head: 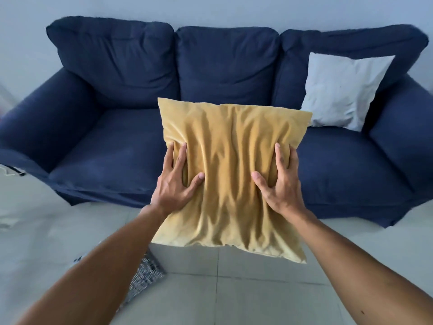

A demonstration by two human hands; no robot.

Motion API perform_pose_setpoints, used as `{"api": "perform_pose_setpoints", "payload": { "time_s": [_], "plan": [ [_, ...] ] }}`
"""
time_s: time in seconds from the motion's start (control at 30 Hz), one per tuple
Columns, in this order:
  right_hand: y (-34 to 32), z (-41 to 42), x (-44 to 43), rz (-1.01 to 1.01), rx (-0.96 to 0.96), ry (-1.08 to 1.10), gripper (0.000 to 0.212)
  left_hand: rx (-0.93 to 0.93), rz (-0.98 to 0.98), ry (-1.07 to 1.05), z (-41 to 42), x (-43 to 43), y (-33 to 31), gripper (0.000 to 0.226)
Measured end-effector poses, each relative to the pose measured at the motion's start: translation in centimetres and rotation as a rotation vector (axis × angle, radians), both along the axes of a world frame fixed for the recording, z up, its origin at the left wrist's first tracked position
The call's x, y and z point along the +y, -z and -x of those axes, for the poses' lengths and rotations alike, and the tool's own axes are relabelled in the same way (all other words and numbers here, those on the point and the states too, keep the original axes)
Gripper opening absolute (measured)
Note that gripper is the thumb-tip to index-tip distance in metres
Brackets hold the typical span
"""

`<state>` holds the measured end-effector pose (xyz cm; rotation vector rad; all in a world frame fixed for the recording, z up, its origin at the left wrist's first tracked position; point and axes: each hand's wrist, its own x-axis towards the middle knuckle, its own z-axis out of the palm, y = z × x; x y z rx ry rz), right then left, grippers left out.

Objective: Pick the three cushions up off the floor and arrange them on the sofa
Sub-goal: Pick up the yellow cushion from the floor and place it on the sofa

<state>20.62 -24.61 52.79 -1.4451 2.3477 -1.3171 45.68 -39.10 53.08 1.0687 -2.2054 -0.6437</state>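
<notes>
A mustard-yellow cushion (230,165) hangs in the air in front of the dark blue three-seat sofa (121,148), over its middle seat. My left hand (177,181) grips its left side and my right hand (281,184) grips its right side, fingers pressed into the creased fabric. A pale grey cushion (339,90) leans upright against the sofa's right backrest. On the floor, a black-and-white patterned cushion (145,275) shows partly beneath my left forearm.
Pale floor tiles (246,289) lie between me and the sofa. The sofa backs onto a plain light wall (222,8). Something white (7,172) sits at the left edge beside the sofa's arm.
</notes>
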Motion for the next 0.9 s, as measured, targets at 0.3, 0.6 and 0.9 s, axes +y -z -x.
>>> {"api": "perform_pose_setpoints", "payload": {
  "time_s": [0.3,0.6,0.9],
  "plan": [
    [-3.7,4.3,-8.3,0.087,0.056,0.044,0.097,0.054,0.105,0.067,4.9,-8.9,-4.2,0.099],
    [-4.2,12.1,-18.1,0.171,0.137,0.039,0.098,0.123,0.184,0.070,12.6,-18.8,-4.2,0.104],
    [-2.0,19.9,-29.5,0.243,0.191,-0.011,0.097,0.189,0.257,0.035,19.8,-28.8,-1.2,0.098]
  ]
}}
